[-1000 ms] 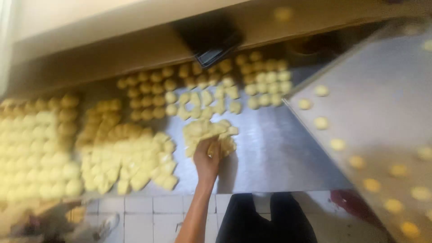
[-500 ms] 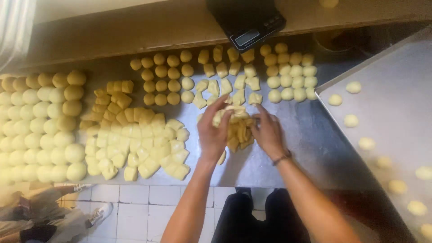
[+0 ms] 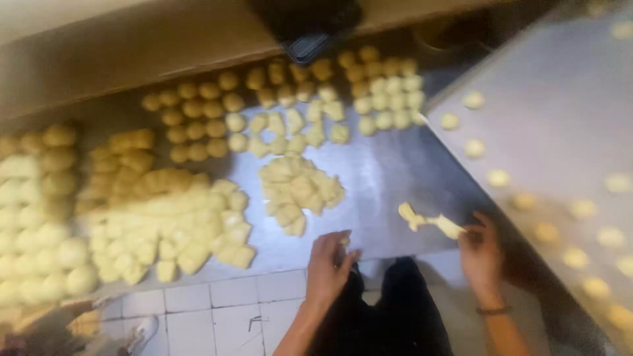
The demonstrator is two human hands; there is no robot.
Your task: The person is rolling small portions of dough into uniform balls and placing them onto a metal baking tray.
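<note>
Grey steel counter (image 3: 389, 178) fills most of the view, w/ its near edge running above a white tiled front (image 3: 217, 303). At right, a large flat grey metal tray (image 3: 560, 112) sits tilted across the counter, carrying small pale round dough blobs (image 3: 498, 177) spaced well apart. Far left: big block of pale yellow round dough balls (image 3: 39, 231) packed touching, right up to the near edge. Beside it, a wide heap of pale cut dough cubes (image 3: 178, 231), also close to the near edge. Back rows hold darker golden dough balls (image 3: 198, 118); back right, a tight group of paler balls (image 3: 389, 92) just beside the tray's corner. Centre: smaller loose pile of cut dough pieces (image 3: 300, 191), apart from the big heap. Open bare steel lies between this pile and the tray edge, approx. the only free room. A dark box-shaped device w/ a pale display panel (image 3: 306, 39) sits at the back edge; too blurred for more. Left hand (image 3: 330, 264) is at the near counter edge, fingers curled round a small dough bit (image 3: 343, 241). Right hand (image 3: 481, 254) pinches a stretched pale strip of dough (image 3: 428, 221), lying on the bare steel near the tray edge.
</note>
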